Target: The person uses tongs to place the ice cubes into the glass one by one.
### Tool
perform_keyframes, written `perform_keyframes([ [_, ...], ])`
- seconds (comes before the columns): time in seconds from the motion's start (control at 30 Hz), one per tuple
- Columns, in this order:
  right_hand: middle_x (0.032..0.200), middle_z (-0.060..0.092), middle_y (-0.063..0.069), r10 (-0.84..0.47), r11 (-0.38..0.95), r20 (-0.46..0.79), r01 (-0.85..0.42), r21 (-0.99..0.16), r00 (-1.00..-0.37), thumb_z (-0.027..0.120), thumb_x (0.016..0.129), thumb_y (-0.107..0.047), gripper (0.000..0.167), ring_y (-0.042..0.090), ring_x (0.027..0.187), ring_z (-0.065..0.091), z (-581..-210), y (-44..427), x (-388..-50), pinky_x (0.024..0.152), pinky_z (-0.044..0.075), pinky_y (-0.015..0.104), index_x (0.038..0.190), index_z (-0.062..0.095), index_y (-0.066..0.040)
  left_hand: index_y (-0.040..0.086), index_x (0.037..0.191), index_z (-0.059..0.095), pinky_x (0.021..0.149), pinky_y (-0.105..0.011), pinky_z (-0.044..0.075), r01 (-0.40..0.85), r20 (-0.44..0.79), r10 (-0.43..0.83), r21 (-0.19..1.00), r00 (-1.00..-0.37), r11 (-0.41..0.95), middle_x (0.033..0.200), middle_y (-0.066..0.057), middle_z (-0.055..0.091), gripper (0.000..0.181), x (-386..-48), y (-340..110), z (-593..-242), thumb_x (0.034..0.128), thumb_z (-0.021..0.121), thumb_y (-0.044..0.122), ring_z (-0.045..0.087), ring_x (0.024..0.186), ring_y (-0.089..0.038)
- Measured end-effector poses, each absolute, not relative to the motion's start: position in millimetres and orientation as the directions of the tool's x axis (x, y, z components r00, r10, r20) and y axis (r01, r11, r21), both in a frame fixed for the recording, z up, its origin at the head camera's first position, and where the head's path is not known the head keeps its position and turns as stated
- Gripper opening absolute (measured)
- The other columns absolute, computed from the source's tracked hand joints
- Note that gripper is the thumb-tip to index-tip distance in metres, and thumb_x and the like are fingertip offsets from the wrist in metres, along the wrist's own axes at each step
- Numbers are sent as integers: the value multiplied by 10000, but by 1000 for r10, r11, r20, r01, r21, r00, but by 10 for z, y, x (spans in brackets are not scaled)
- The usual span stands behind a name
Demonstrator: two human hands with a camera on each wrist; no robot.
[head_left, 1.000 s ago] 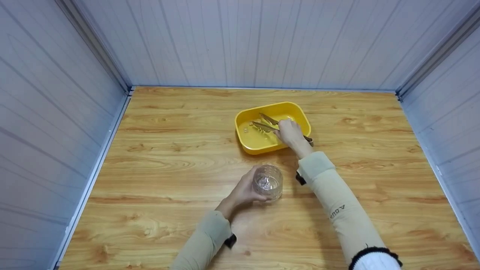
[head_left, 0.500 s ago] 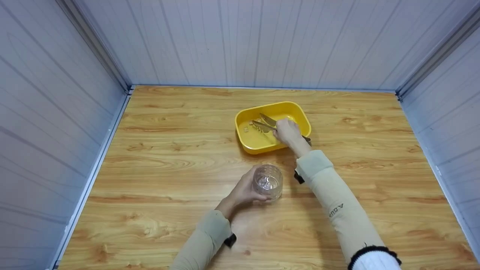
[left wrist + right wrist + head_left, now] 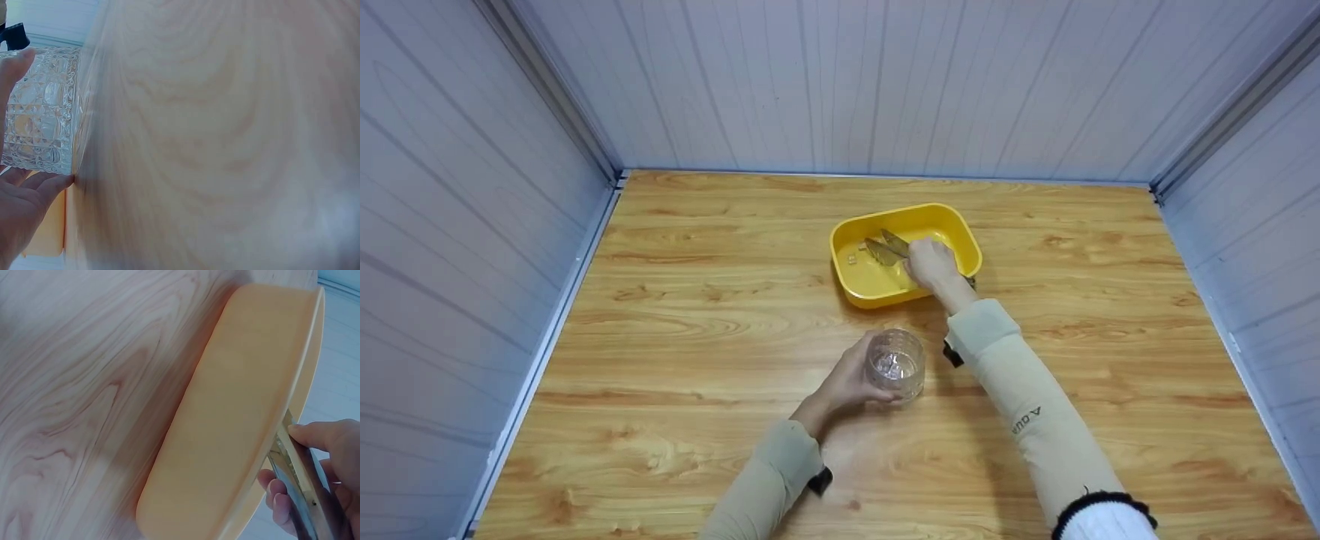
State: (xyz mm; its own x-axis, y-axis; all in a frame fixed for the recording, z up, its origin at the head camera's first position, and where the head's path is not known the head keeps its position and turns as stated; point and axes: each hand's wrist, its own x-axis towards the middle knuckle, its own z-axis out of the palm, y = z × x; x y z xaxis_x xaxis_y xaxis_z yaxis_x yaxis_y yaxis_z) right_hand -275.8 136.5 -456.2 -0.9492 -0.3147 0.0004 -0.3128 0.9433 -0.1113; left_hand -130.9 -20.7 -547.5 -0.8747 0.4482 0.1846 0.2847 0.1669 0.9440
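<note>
A: Right hand (image 3: 932, 264)?
B: Just above centre, over the yellow basin (image 3: 876, 303). Thumb and fingers pinch metal tongs (image 3: 883, 253) from opposite sides; tips project beyond the fingers, toward upper left.
A: Clear cubes (image 3: 852, 259)?
B: Basin's left part, left of the tips, apart from the fingers.
A: Left hand (image 3: 849, 380)?
B: Below centre. Thumb and fingers curved round a clear glass (image 3: 896, 361), upright on the wooden tabletop (image 3: 697, 322).
</note>
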Motion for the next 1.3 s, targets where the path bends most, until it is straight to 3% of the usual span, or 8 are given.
perform_keyframes([
  [0.27, 777, 612, 191, -311, 947, 6, -310, -81, -950, 543, 829, -154, 209, 330, 677, 589, -4557, 1312, -2755, 565, 506, 452, 774, 618, 33, -48, 1285, 319, 983, -452, 326, 333, 250, 459, 937, -852, 108, 1213, -226, 460, 930, -1218, -214, -5187, 504, 821, -6, 427, 1124, -370],
  [0.53, 813, 621, 181, -269, 960, -25, -266, -88, -963, 513, 837, -119, 190, 330, 723, 592, -4543, 1238, -2761, 581, 508, 455, 831, 638, 25, -46, 1289, 319, 988, -435, 325, 308, 229, 459, 946, -859, 104, 1223, -220, 458, 925, -1208, -213, -5165, 507, 814, -25, 425, 1134, -354],
  [0.87, 814, 624, 184, -253, 964, -15, -251, -83, -967, 439, 854, -35, 216, 325, 722, 599, -4539, 1200, -2769, 580, 514, 450, 824, 644, 28, -10, 1294, 332, 994, -355, 325, 307, 238, 453, 948, -859, 82, 1231, -154, 473, 930, -1218, -217, -5196, 501, 820, -17, 439, 1141, -236],
  [1.13, 832, 621, 184, -256, 964, -34, -253, -88, -966, 433, 871, -21, 209, 322, 733, 598, -4532, 1183, -2765, 586, 516, 444, 851, 634, 32, 123, 1315, 337, 991, -322, 327, 318, 233, 441, 939, -867, 130, 1239, -8, 476, 982, -1309, -202, -5486, 478, 851, 84, 428, 1145, -147],
  [1.3, 829, 614, 180, -257, 963, -44, -253, -91, -965, 445, 871, -20, 188, 308, 732, 596, -4543, 1182, -2761, 585, 518, 432, 847, 625, 30, 80, 1303, 342, 987, -325, 333, 329, 236, 444, 934, -864, 142, 1226, -71, 485, 967, -1303, -201, -5447, 481, 851, 67, 436, 1140, -185],
])
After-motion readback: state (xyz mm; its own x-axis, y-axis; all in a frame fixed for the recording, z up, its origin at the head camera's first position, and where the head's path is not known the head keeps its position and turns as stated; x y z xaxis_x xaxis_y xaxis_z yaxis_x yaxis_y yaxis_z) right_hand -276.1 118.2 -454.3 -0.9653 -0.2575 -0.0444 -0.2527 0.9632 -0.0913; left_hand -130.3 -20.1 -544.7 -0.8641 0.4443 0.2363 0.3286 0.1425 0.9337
